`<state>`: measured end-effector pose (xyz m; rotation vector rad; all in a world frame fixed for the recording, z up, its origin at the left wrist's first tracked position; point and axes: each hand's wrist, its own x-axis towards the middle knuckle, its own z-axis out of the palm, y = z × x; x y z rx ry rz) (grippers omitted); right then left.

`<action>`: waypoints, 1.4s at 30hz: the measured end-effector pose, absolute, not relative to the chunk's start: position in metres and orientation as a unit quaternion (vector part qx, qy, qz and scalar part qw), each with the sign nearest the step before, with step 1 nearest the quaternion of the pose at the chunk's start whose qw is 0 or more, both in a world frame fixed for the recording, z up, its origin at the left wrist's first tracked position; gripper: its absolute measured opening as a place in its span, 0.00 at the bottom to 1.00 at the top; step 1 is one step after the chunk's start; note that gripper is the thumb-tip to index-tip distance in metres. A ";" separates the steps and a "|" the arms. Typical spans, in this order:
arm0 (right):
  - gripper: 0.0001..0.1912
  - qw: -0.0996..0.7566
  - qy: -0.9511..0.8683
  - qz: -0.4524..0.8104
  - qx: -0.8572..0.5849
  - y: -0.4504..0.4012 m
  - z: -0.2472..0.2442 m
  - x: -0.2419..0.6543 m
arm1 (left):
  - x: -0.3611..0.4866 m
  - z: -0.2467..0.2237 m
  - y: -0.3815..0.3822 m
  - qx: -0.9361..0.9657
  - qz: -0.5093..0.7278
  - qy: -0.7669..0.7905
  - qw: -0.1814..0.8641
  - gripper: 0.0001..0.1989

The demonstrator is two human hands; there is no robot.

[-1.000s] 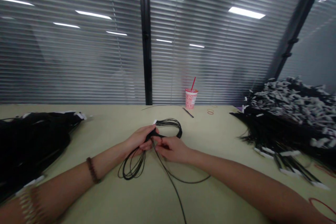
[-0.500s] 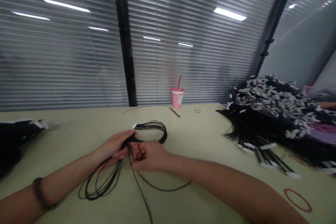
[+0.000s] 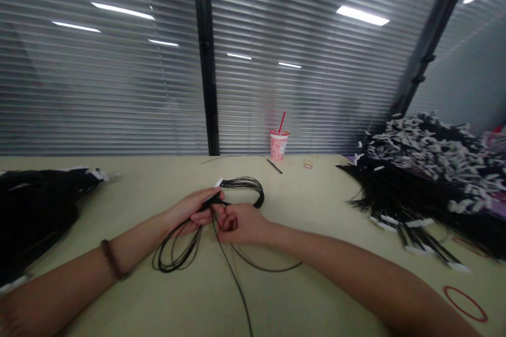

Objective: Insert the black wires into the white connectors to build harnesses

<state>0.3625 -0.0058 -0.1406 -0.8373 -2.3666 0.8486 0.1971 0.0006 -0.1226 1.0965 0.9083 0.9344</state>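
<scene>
While the hands (image 3: 220,218) grip the black cable bundle (image 3: 259,197), fingertips overlap indistinctly.

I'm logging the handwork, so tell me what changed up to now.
The right hand's fingers have curled in more beside the black cable bundle; the camera's view has shifted too. No grip visibly gained or released. The left hand still holds the bundle; the pink cup stays put.

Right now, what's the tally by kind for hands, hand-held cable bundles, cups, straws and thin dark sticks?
Hands: 2, left hand and right hand
Black cable bundle, held: 1
Pink cup: 1
Red straw: 1
Thin dark stick: 1
Total: 6
</scene>
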 end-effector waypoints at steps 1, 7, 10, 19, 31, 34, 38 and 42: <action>0.07 0.242 -0.867 0.310 -0.306 -0.006 -0.141 0.363 | 0.197 -0.123 0.000 0.483 0.412 0.397 0.663 0.12; 0.07 0.234 -0.871 0.308 -0.302 -0.006 -0.141 0.363 | 0.196 -0.122 -0.001 0.478 0.410 0.394 0.670 0.11; 0.07 0.239 -0.868 0.307 -0.308 -0.007 -0.142 0.363 | 0.196 -0.121 -0.003 0.482 0.408 0.398 0.665 0.11; 0.07 0.243 -0.872 0.293 -0.309 -0.007 -0.143 0.364 | 0.198 -0.119 -0.003 0.472 0.415 0.408 0.663 0.11; 0.10 0.240 -0.733 0.522 -0.364 -0.013 -0.106 0.369 | 0.194 -0.130 0.005 0.450 0.438 0.377 0.681 0.11; 0.04 0.264 -0.708 0.560 -0.340 -0.014 -0.073 0.383 | 0.195 -0.128 0.004 0.437 0.432 0.390 0.686 0.11; 0.07 0.352 -0.671 0.595 -0.269 -0.014 -0.033 0.407 | 0.197 -0.124 0.001 0.443 0.413 0.392 0.692 0.12; 0.11 0.489 -0.609 0.581 -0.230 -0.011 -0.010 0.426 | 0.197 -0.123 -0.001 0.442 0.411 0.401 0.689 0.13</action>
